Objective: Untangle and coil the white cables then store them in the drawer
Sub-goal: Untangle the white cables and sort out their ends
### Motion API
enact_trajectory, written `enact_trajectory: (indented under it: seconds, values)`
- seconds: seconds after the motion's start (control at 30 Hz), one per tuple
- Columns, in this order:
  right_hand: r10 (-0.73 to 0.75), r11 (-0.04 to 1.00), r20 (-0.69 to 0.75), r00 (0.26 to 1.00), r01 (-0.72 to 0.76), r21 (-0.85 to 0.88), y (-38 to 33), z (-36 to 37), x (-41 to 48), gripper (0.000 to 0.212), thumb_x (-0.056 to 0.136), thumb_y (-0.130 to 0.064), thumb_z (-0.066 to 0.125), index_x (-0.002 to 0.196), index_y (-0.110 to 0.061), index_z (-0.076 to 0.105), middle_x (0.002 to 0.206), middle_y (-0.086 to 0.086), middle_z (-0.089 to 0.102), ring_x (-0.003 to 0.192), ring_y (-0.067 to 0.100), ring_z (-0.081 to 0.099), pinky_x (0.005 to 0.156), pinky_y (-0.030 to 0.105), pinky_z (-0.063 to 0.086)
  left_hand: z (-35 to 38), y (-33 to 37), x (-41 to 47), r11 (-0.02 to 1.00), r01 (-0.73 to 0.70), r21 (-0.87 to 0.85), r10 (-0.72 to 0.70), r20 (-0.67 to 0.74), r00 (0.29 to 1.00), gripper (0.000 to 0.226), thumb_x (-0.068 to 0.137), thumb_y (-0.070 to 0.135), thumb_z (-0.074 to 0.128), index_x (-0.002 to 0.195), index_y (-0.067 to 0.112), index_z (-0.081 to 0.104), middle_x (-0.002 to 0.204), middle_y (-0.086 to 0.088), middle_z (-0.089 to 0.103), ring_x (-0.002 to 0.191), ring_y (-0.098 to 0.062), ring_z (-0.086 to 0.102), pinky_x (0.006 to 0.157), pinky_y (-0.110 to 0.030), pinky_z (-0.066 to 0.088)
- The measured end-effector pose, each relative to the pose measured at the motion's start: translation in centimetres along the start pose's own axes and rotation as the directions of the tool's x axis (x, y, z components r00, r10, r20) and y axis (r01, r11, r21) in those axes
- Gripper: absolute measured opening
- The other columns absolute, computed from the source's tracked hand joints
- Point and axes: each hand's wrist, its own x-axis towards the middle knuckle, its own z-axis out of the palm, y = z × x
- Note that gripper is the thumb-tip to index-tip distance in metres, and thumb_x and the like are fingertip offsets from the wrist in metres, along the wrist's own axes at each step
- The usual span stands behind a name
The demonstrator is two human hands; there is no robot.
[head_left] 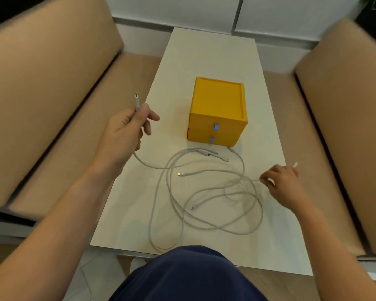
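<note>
Fingers (144,109) of the left hand (124,131) and right hand (285,186) pinch white cables (204,222); both yellow drawers (217,122) sit closed.

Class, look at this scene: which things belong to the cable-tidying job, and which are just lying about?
Part of the job:
white cables, tangled in front of the drawers
yellow drawer unit, both drawers closed
left hand, gripping a cable end
right hand, pinching another stretch

Just there:
table
tan cushioned seats on either side

text: none legible | labels: none | drawer box (217,101): unmarked
</note>
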Motion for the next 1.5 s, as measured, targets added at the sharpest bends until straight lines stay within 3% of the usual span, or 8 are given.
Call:
enact_trajectory:
  seconds: [0.1, 0.23, 0.37, 0.63, 0.83, 0.93, 1.17, 1.5]
  values:
    - [0.118, 0.987, 0.215, 0.97, -0.091, -0.132, -1.1, 0.4, -0.7, 0.036, 0.096, -0.016, 0.063, 0.129, -0.03, 0.07, 0.143, 0.001, 0.054, 0.128, 0.033, 0.05, 0.107, 0.047, 0.038, -0.1, 0.0, -0.5, 0.992, 0.027, -0.122, -0.032, -0.033, 0.999, 0.041, 0.109, 0.048, 0.04, 0.095, 0.019, 0.065, 0.064, 0.0, 0.034, 0.053, -0.012, 0.023, 0.047, -0.025, 0.019]
    - [-0.048, 0.947, -0.089, 0.995, 0.074, 0.314, -8.3, -1.8, 0.0, 0.047, 0.083, 0.011, 0.058, 0.123, -0.011, 0.072, 0.134, 0.013, 0.062, 0.122, 0.036, 0.054, 0.102, 0.038, 0.043, 0.4, -0.3, -1.4, 0.961, 0.014, -0.277, -0.021, -0.022, 1.0, 0.032, 0.111, 0.042, 0.037, 0.101, 0.021, 0.059, 0.063, 0.001, 0.038, 0.053, -0.012, 0.026, 0.045, -0.023, 0.023]
    - [-0.242, 0.801, -0.318, 0.917, 0.374, 0.467, -17.0, -3.5, 1.3, 0.028, 0.092, 0.002, 0.062, 0.114, -0.011, 0.074, 0.116, 0.008, 0.069, 0.108, 0.025, 0.061, 0.09, 0.023, 0.041, 0.9, -0.7, -2.2, 0.943, 0.015, -0.333, -0.006, 0.028, 1.0, 0.019, 0.111, 0.028, 0.043, 0.106, 0.02, 0.059, 0.07, 0.001, 0.055, 0.057, -0.012, 0.041, 0.047, -0.026, 0.031]
    - [-0.256, 0.964, 0.376, 0.89, 0.208, 0.165, -20.4, 2.6, 6.6, 0.034, 0.099, -0.018, 0.059, 0.134, -0.019, 0.063, 0.132, 0.007, 0.06, 0.116, 0.03, 0.061, 0.092, 0.042, 0.053, -0.4, -1.8, -3.3, 0.941, 0.072, -0.33, -0.089, -0.034, 0.995, 0.034, 0.107, 0.043, 0.047, 0.09, 0.02, 0.064, 0.057, -0.002, 0.039, 0.05, -0.012, 0.021, 0.048, -0.028, 0.015]
    - [-0.324, 0.935, 0.337, 0.884, 0.354, -0.029, -20.2, 4.8, 6.0, 0.021, 0.105, -0.025, 0.049, 0.116, -0.013, 0.062, 0.116, 0.008, 0.059, 0.108, 0.03, 0.056, 0.073, 0.037, 0.043, -1.6, -2.9, -3.7, 0.943, 0.097, -0.317, -0.123, -0.063, 0.99, 0.036, 0.106, 0.045, 0.049, 0.097, 0.015, 0.066, 0.065, 0.0, 0.035, 0.053, -0.011, 0.024, 0.048, -0.023, 0.02]
    - [-0.335, 0.936, 0.222, 0.916, 0.297, 0.19, -20.2, 3.5, 5.4, 0.018, 0.109, -0.032, 0.041, 0.11, -0.019, 0.053, 0.105, 0.004, 0.068, 0.092, 0.028, 0.061, 0.076, 0.042, 0.051, -1.7, -3.3, -3.6, 0.953, 0.107, -0.283, -0.132, -0.07, 0.989, 0.035, 0.104, 0.044, 0.049, 0.104, 0.016, 0.07, 0.064, -0.001, 0.043, 0.055, -0.012, 0.028, 0.049, -0.024, 0.023]
    - [-0.067, 0.43, -0.361, 0.93, 0.354, 0.831, -23.2, -6.6, 2.2, 0.008, 0.103, -0.023, 0.062, 0.103, -0.031, 0.06, 0.088, -0.014, 0.073, 0.082, 0.009, 0.072, 0.072, 0.024, 0.057, -0.2, -2.9, -2.7, 0.953, 0.098, -0.287, -0.111, -0.028, 0.993, 0.034, 0.093, 0.041, 0.061, 0.111, 0.016, 0.075, 0.094, -0.003, 0.074, 0.081, -0.015, 0.064, 0.062, -0.029, 0.056]
    - [-0.02, 0.227, -0.363, 0.931, 0.358, 0.906, -27.9, -10.1, 2.1, 0.006, 0.096, -0.023, 0.074, 0.102, -0.023, 0.075, 0.095, -0.01, 0.076, 0.082, 0.022, 0.074, 0.069, 0.051, 0.061, 2.0, -0.8, -1.5, 0.897, 0.053, -0.439, -0.039, 0.041, 0.998, 0.032, 0.094, 0.032, 0.058, 0.112, 0.012, 0.075, 0.119, 0.0, 0.077, 0.114, -0.022, 0.072, 0.084, -0.033, 0.061]
